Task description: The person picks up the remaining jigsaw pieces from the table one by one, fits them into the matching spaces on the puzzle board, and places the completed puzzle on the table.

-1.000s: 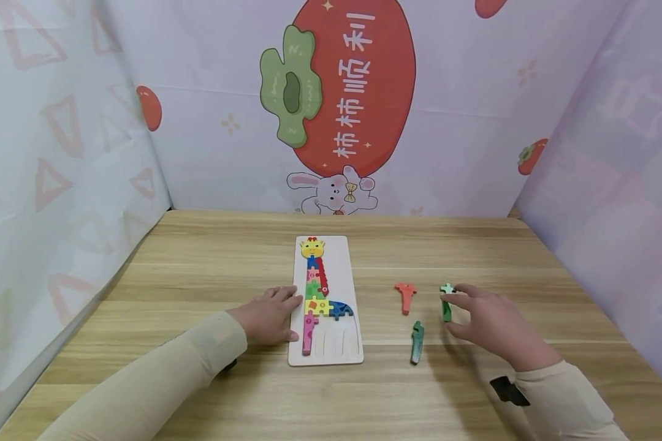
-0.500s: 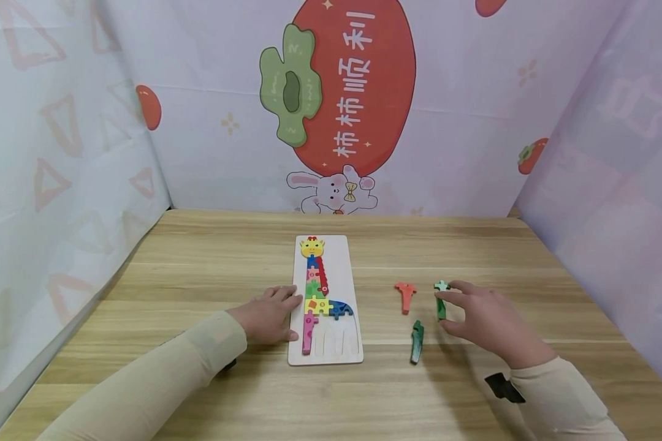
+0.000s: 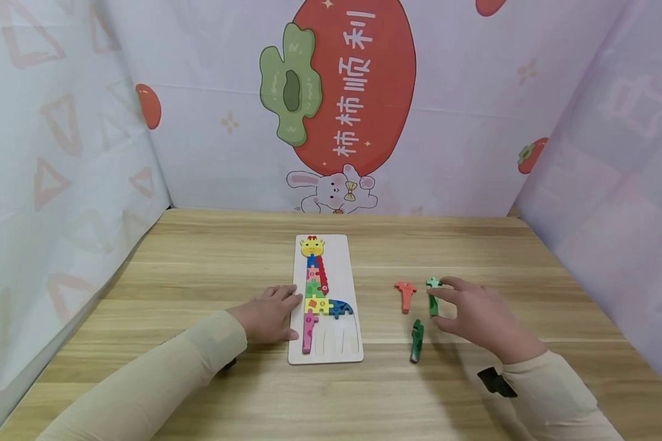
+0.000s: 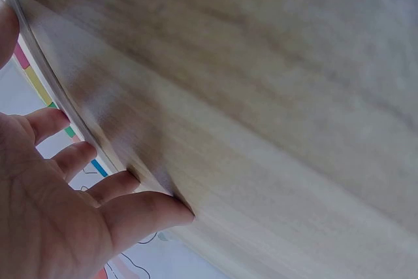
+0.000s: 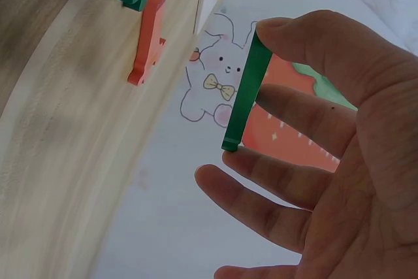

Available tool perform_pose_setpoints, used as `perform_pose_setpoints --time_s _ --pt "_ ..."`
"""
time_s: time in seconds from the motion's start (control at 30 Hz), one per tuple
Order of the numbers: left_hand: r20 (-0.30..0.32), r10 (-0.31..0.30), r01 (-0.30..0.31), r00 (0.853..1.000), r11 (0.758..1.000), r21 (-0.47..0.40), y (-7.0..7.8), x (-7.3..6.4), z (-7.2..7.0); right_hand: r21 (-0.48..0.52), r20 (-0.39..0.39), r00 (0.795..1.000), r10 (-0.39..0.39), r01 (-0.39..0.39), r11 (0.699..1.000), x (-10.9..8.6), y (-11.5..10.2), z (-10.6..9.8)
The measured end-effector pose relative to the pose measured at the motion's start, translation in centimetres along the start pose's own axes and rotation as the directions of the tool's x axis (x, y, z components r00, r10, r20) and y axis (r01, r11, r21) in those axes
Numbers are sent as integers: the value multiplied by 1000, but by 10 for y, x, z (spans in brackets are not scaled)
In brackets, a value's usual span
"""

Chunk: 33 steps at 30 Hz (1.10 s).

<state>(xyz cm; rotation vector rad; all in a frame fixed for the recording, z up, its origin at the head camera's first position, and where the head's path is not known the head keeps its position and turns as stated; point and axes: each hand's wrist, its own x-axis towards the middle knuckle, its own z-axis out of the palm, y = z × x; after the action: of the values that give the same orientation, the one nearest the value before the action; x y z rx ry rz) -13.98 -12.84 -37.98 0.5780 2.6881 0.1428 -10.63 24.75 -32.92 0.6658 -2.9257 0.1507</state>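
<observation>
My right hand (image 3: 477,312) pinches a green puzzle piece (image 3: 433,300) between thumb and fingers; in the right wrist view its long side (image 5: 247,96) faces the camera, lifted off the table. Beside it on the table lie an orange puzzle piece (image 3: 406,296) and a dark green one (image 3: 417,340). My left hand (image 3: 267,315) rests at the left edge of a white puzzle board (image 3: 339,257), its fingertips (image 4: 85,151) along the rim in the left wrist view. On the board sits a giraffe of coloured pieces, including a yellow head (image 3: 312,247) and a pink leg (image 3: 308,334); pale leg-shaped recesses show beside that leg.
The wooden table (image 3: 226,251) spreads around the board. Behind it stands a printed cloth backdrop (image 3: 215,159) with a rabbit and a large red fruit, and patterned cloth walls (image 3: 66,153) close in both sides.
My right hand has moved left with the green puzzle piece, closer to the orange piece. The left hand and board stay where they were.
</observation>
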Motion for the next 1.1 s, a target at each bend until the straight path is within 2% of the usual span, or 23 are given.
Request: perform_pose_setpoints --time_s 0.63,1.1 --pt "8 3 -3 1000 1000 14 -1 0 0 37 40 999 11 -13 999 12 -11 -2" --pt "9 4 -4 1000 1000 6 -1 0 0 28 32 999 -14 13 1000 20 -21 -1"
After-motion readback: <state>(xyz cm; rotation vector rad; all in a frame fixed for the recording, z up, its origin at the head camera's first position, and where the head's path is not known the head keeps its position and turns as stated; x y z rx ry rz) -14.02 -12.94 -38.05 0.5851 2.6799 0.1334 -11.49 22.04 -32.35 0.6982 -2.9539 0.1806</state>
